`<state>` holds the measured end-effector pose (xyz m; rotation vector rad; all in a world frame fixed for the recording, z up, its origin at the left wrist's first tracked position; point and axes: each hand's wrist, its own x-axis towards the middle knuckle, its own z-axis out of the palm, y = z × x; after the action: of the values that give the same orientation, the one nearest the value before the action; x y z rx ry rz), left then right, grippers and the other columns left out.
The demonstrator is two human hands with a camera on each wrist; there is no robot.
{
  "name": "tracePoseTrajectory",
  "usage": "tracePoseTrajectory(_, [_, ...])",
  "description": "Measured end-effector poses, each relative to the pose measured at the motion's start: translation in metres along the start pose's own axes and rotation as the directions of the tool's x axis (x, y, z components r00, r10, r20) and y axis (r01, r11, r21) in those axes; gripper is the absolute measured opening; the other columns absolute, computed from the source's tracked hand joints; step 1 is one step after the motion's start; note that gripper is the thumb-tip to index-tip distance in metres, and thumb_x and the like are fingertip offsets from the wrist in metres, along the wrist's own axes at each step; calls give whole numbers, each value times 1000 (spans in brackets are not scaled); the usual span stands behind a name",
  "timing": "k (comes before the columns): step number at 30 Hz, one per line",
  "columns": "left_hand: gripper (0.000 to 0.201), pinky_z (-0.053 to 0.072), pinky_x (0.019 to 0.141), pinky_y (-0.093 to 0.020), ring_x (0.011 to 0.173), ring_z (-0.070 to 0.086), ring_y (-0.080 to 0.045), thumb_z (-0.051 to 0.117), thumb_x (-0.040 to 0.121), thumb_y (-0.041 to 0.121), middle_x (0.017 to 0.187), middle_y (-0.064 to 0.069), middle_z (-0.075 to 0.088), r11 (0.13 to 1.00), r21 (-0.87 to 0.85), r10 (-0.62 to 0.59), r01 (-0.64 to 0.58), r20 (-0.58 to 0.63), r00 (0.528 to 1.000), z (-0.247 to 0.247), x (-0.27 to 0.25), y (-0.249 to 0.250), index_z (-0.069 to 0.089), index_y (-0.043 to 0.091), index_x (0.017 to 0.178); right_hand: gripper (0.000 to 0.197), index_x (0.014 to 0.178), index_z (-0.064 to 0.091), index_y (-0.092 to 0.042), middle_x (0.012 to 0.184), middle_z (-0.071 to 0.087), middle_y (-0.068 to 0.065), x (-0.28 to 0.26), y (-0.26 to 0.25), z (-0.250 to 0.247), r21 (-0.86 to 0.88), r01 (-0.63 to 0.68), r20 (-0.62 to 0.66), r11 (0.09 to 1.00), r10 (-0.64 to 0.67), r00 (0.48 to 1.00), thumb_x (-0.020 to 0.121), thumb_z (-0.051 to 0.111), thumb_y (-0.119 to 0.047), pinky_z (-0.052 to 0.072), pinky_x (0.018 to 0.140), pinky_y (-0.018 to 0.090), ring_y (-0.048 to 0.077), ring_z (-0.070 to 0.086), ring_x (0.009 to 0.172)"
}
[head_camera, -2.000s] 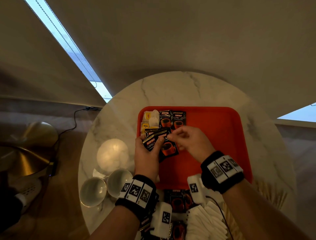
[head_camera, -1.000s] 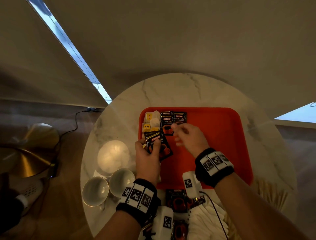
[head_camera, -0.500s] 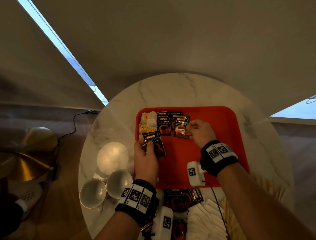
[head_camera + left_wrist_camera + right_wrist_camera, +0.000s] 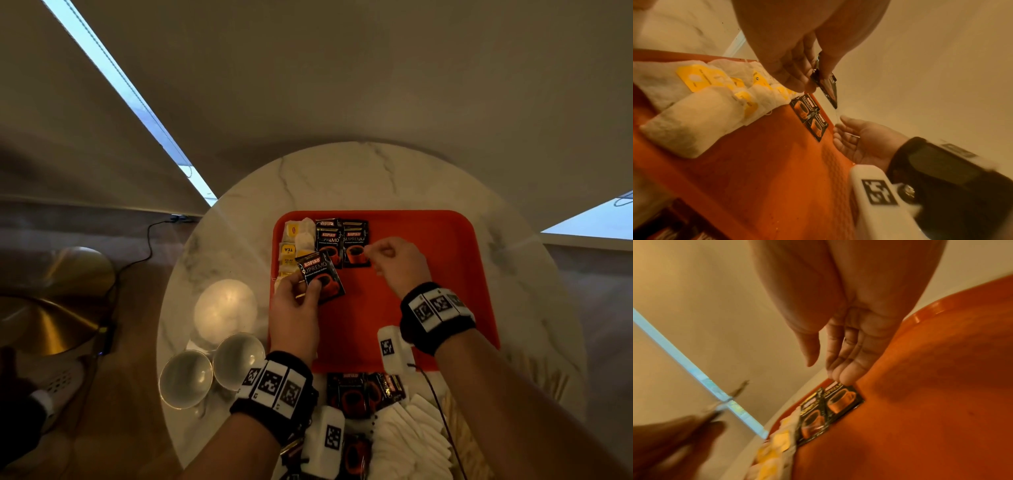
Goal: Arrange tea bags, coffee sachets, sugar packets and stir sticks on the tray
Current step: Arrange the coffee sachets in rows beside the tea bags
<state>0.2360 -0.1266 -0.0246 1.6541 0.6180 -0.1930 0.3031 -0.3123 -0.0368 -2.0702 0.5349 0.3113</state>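
Pinched between thumb and fingers, a black coffee sachet [image 4: 320, 275] sits in the left hand [image 4: 297, 313], held by its lower edge and tilted above the near-left part of the red tray [image 4: 428, 240]. The left wrist view suggests there may be more than 1 packet in that pinch, but I cannot tell the count. The right hand [image 4: 399, 265] holds nothing — its fingers lie nearly straight, tips resting at the right edge of the placed sachet [image 4: 356, 245], which lies flat in the tray's far row beside another sachet [image 4: 328, 241]. Tea bags [image 4: 294, 245] with yellow tags are piled in the far-left corner, touching that row.

These sachets look light, thin and glossy, so I judge them slippery and easy to fan apart or skid on the tray; a pinch on a sealed edge, not the powder-filled middle, should give the surest control, and a fingertip on top should keep one from sliding while it is squared up. The tea bags look soft and easily crushed.

More sachets [image 4: 352, 390], white sugar packets [image 4: 407, 435] and what seem to be wooden stir sticks [image 4: 548, 380] wait on the marble table [image 4: 342, 171] near the tray's front edge, so much of the job looks undone.
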Motion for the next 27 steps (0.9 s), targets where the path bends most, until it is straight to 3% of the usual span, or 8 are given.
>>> tracePoseTrajectory(3, [34, 57, 95, -46, 103, 68, -12, 64, 97, 34, 106, 8, 71, 998, 63, -2, 1, 20, 1000, 5, 1, -2, 63, 24, 130, 18, 95, 71, -24, 86, 73, -3, -35, -4, 3, 128, 42, 159, 991, -63, 985, 93, 68, -42, 56, 67, 20, 8, 68, 74])
tracePoseTrajectory(6, [36, 57, 95, -42, 103, 70, -12, 64, 97, 35, 107, 6, 74, 994, 108, 5, -11, 57, 998, 10, -1, -4, 63, 25, 132, 8, 97, 71, -25, 85, 73, -3, -52, -2, 8, 151, 57, 260, 987, -95, 961, 92, 71, -30, 54, 66, 18, 6, 69, 72])
tracePoseTrajectory(11, [29, 49, 82, -18, 102, 63, -2, 57, 102, 30, 115, 8, 67, 982, 182, 41, -52, 61, 997, 8, -6, -6, 63, 26, 130, 6, 100, 66, -14, 85, 68, 2, -37, 4, 14, 187, 4, 195, 982, -41, 980, 94, 68, -12, 51, 60, 17, 9, 63, 67])
tracePoseTrajectory(14, [26, 51, 87, -24, 104, 62, -4, 55, 102, 28, 115, 8, 66, 967, 247, 45, -64, 84, 995, 0, -13, -12, 65, 25, 126, 7, 101, 65, -17, 90, 69, 0, -16, 3, 22, 130, -27, 125, 991, 10, 992, 95, 67, -15, 54, 65, 21, 12, 65, 74])
tracePoseTrajectory(19, [17, 48, 78, -25, 87, 61, -8, 53, 104, 21, 98, 12, 65, 949, 289, 59, -127, 235, 970, -21, -40, -16, 66, 31, 103, 9, 88, 64, -27, 93, 72, -2, 12, -7, 41, -67, -14, 141, 998, 24, 990, 91, 72, -25, 60, 85, 39, 17, 70, 86])
tracePoseTrajectory(21, [15, 51, 83, -25, 94, 63, -7, 53, 104, 22, 103, 11, 68, 915, 366, 52, -170, 310, 949, -30, -54, -17, 67, 28, 106, 12, 93, 66, -24, 99, 70, -4, 10, -8, 40, -162, 3, 106, 987, 15, 994, 88, 75, -29, 57, 89, 36, 17, 67, 92])
tracePoseTrajectory(24, [16, 53, 91, -28, 101, 64, -8, 55, 103, 24, 110, 9, 69, 833, 490, 64, -258, 379, 923, -44, -72, -20, 68, 23, 112, 20, 103, 66, -20, 101, 66, -6, -15, -1, 29, -202, 26, 68, 979, -12, 998, 89, 74, -31, 53, 81, 29, 14, 63, 94])
tracePoseTrajectory(27, [19, 52, 91, -27, 104, 64, -12, 57, 102, 24, 114, 4, 67, 720, 598, 56, -351, 454, 889, -56, -88, -28, 68, 19, 117, 12, 96, 65, -22, 95, 64, -11, -71, 14, 18, -201, 79, 133, 976, -52, 990, 91, 72, -31, 41, 64, 19, 8, 60, 90])
